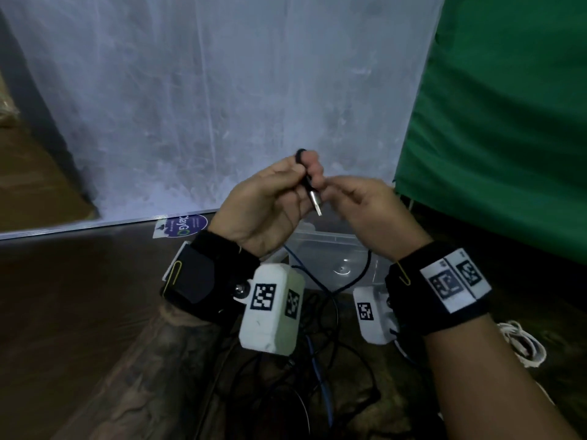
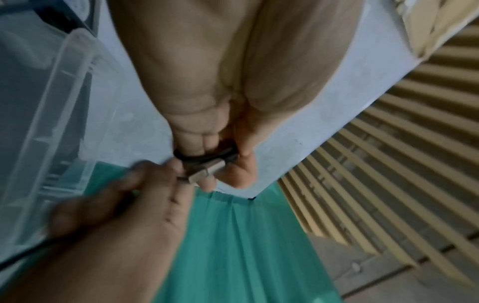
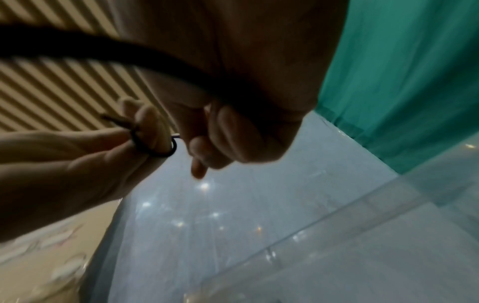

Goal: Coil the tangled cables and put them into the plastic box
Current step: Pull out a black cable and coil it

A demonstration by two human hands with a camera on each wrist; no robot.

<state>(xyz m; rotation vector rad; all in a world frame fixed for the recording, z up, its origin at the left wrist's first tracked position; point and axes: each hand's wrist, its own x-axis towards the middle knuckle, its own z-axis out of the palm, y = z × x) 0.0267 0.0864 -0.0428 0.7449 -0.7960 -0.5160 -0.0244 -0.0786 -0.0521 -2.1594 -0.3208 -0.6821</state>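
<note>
My left hand (image 1: 303,174) is raised in front of me and grips a black cable (image 1: 367,265). One small loop of it sits around a fingertip (image 1: 300,154), and its metal plug (image 1: 315,202) points down. My right hand (image 1: 332,190) is just right of the plug, fingers curled around the same cable, which runs across its palm (image 3: 134,59) and drops to the floor. The loop (image 3: 155,148) and the plug (image 2: 204,173) also show in the wrist views. The clear plastic box (image 1: 330,241) stands open on the floor under both hands.
A tangle of black cables (image 1: 286,385) with a blue cable (image 1: 320,376) lies on the brown floor between my forearms. A white cable bundle (image 1: 521,342) lies at the right. A white sheet (image 1: 222,106) and a green cloth (image 1: 508,122) hang behind.
</note>
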